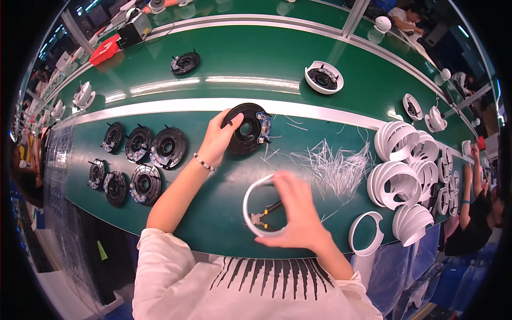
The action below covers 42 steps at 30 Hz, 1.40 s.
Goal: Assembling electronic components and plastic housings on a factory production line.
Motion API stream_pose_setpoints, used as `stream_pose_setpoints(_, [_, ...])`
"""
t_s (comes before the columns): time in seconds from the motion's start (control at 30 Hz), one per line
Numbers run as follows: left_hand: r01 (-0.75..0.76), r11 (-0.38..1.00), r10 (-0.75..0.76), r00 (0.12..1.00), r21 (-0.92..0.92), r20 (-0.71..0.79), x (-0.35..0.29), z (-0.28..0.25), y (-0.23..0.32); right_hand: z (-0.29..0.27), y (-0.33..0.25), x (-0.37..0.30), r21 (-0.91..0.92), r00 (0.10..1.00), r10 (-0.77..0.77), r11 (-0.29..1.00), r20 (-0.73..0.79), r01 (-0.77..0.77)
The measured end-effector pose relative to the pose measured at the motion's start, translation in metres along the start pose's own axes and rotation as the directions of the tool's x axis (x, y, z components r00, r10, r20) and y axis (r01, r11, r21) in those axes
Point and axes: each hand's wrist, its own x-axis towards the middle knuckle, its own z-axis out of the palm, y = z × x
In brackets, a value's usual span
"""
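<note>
My left hand (217,137) grips a black round plastic disc (242,145) by its left edge, thumb on its face. A small blue circuit board (263,127) sits on the disc's right side. Lower and to the right, my right hand (300,216) holds a white plastic ring (247,207) upright, thumb and fingers around its right side; the hand is slightly blurred. Through the ring, side cutters (258,218) with yellow and black handles show on the green table, partly hidden. The disc and the ring are apart.
Several black discs with boards (169,148) lie at the left. White cut strips (338,168) are heaped right of centre. Stacked white rings (394,184) stand at the right, with a single ring (366,234) nearby. Beyond the rail, a white housing (324,78) rests on the green belt.
</note>
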Motion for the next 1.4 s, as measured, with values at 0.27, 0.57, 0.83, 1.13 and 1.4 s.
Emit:
stream_pose_setpoints(0.27, [0.184, 0.883, -0.11, 0.976, -0.432, 0.189, -0.039, 0.058, -0.021, 0.0, 0.035, 0.037, 0.524, 0.788, 0.183, 0.828, -0.588, 0.198])
stream_pose_setpoints(0.57, [0.659, 0.567, -0.198, 0.692, -0.495, 0.695, -0.041, 0.052, -0.002, -0.007, 0.026, 0.028, 0.357, 0.835, 0.077, 0.923, -0.545, 0.148])
stream_pose_setpoints(0.83, [0.633, 0.573, -0.22, 0.731, -0.521, 0.646, -0.039, 0.048, -0.004, -0.017, 0.013, 0.027, 0.729, 0.862, 0.239, 0.655, -0.447, 0.196])
stream_pose_setpoints(1.13, [0.588, 0.573, -0.236, 0.785, -0.571, 0.572, -0.048, 0.058, -0.013, 0.001, 0.022, 0.023, 0.105, 0.834, 0.0, 0.992, -0.552, 0.069])
stream_pose_setpoints(1.4, [0.629, 0.573, -0.276, 0.751, -0.525, 0.599, -0.054, 0.059, -0.005, -0.008, 0.022, 0.014, 0.281, 0.877, 0.028, 0.952, -0.48, 0.124])
